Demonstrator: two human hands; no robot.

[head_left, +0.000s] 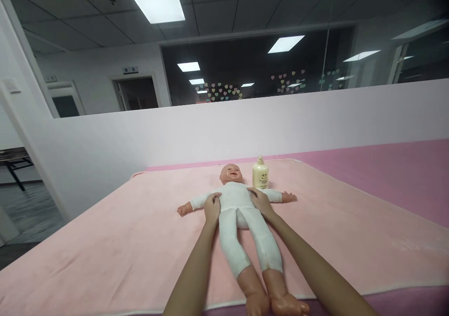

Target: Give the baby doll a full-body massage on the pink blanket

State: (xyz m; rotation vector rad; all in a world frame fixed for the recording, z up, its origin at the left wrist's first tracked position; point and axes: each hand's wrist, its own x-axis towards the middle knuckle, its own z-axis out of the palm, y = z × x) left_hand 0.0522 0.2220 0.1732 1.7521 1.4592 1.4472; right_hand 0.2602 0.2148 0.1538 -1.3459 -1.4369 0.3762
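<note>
A baby doll (234, 198) lies face up on a pink towel (147, 241), its head away from me and its feet nearest. It has a white cloth body, with arms spread to both sides. My left hand (212, 207) grips the left side of its torso, just below the arm. On the opposite side, my right hand (260, 201) holds the torso in the same way. Both hands are closed against the cloth, and some of their fingers are hidden beside or beneath the doll. A pale yellow pump bottle (260, 175) stands upright beyond the doll's right-hand arm in view.
The towel covers a pink padded surface (396, 175). A low white wall (196, 133) with a glass window (252, 68) above it rises behind. At the far left, a dark table (16, 159) stands beyond an opening.
</note>
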